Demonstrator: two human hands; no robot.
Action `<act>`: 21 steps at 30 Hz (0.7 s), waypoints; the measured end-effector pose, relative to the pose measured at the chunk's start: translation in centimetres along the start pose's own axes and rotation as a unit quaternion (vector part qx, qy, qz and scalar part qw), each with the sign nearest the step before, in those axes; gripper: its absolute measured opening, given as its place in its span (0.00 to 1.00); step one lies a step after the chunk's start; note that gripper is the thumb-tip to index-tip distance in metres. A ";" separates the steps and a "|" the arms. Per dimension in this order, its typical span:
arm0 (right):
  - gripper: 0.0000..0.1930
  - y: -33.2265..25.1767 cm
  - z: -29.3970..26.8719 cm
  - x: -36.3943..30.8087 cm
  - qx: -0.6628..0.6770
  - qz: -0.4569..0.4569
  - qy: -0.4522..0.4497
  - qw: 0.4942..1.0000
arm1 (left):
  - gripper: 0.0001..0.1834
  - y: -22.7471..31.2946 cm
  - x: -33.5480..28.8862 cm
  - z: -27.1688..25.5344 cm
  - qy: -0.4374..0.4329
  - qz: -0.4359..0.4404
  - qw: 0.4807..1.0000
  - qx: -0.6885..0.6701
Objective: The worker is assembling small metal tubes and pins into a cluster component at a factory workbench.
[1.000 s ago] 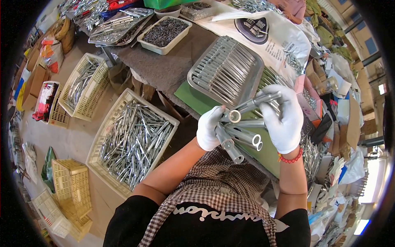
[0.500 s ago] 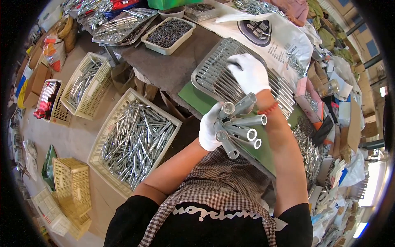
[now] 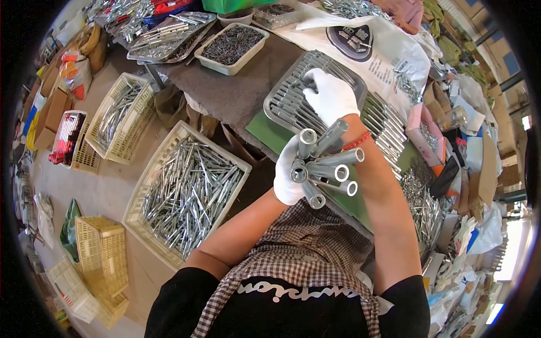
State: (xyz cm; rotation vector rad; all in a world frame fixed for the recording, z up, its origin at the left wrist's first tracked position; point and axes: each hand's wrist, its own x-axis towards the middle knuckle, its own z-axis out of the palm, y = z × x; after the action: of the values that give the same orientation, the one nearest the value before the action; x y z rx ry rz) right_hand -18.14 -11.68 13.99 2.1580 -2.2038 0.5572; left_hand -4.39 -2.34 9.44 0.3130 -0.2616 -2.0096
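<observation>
My left hand (image 3: 288, 174), in a white glove, is closed around a bundle of several shiny metal tubes (image 3: 329, 172). Their open round ends fan out toward me and to the right. My gloved right hand (image 3: 333, 100) is over a grey tray (image 3: 269, 115) packed with rows of slim metal rods (image 3: 287, 100). Its fingers are bent down among the rods, and their tips are partly hidden, so what they hold cannot be made out. The tray rests partly on a green mat (image 3: 264, 133).
More rods (image 3: 383, 132) lie in a row right of the tray. A cream crate (image 3: 131, 211) full of metal rods stands at left below the table. A tub (image 3: 228, 70) of dark screws, a white sack (image 3: 394, 42) and a pink box (image 3: 421, 132) are around the tabletop.
My right hand has moved slightly left and away from me over the tray. In my left hand, the tube bundle has shifted a little left and up.
</observation>
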 end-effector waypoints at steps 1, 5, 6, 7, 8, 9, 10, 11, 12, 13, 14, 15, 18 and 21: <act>0.12 0.6 -0.4 0.0 0.044 0.003 0.001 0.999 | 0.10 -0.6 0.4 -1.4 -0.004 0.022 0.992 0.123; 0.17 3.6 -3.8 -1.3 0.486 0.090 -0.006 0.869 | 0.15 -1.3 0.9 -3.3 -0.084 0.055 0.976 0.191; 0.16 4.1 -4.0 -2.0 0.611 0.107 0.013 0.785 | 0.18 -1.1 1.1 -3.3 -0.056 0.061 0.930 0.357; 0.16 4.9 -4.6 -2.6 0.659 0.120 0.010 0.743 | 0.18 -1.3 1.2 -3.3 -0.137 0.043 0.979 0.146; 0.16 5.3 -5.0 -3.3 0.708 0.133 0.004 0.693 | 0.19 -1.5 1.1 -3.3 -0.203 0.019 0.977 -0.069; 0.16 5.5 -5.3 -3.8 0.707 0.134 0.010 0.694 | 0.18 -1.3 0.8 -3.1 -0.186 0.045 0.982 0.009; 0.17 5.8 -5.4 -4.2 0.735 0.122 0.002 0.667 | 0.15 -1.1 1.4 -4.2 -0.190 -0.003 0.981 -0.045; 0.17 5.6 -5.6 -4.6 0.762 0.108 -0.008 0.639 | 0.14 -1.4 1.5 -4.5 -0.184 0.002 0.980 -0.082; 0.17 5.8 -5.8 -5.1 0.760 0.111 0.000 0.640 | 0.12 -1.1 1.5 -3.1 -0.177 0.003 0.977 -0.120; 0.18 5.8 -6.0 -5.6 0.754 0.124 0.005 0.645 | 0.16 -0.8 0.5 -1.7 -0.046 -0.010 0.999 0.017; 0.18 5.6 -6.3 -5.8 0.750 0.133 0.006 0.648 | 0.16 -1.0 0.6 -1.8 -0.047 -0.011 0.999 0.018; 0.18 5.3 -6.6 -6.1 0.751 0.133 0.007 0.647 | 0.16 -1.1 0.8 -2.0 -0.038 -0.012 0.999 0.011; 0.20 3.7 -8.5 -7.2 0.665 0.100 0.092 0.734 | 0.15 -1.3 0.9 -2.0 -0.036 0.019 0.998 0.054; 0.21 0.9 -11.3 -9.0 0.625 0.034 0.156 0.764 | 0.12 -1.7 1.6 -4.1 -0.105 -0.003 0.990 -0.097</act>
State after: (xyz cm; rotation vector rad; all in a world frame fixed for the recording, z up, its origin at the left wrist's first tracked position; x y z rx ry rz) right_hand -21.22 -0.10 22.09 1.9153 -1.8021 2.7446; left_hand -5.15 -3.26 4.85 -0.0227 -0.1939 -2.0567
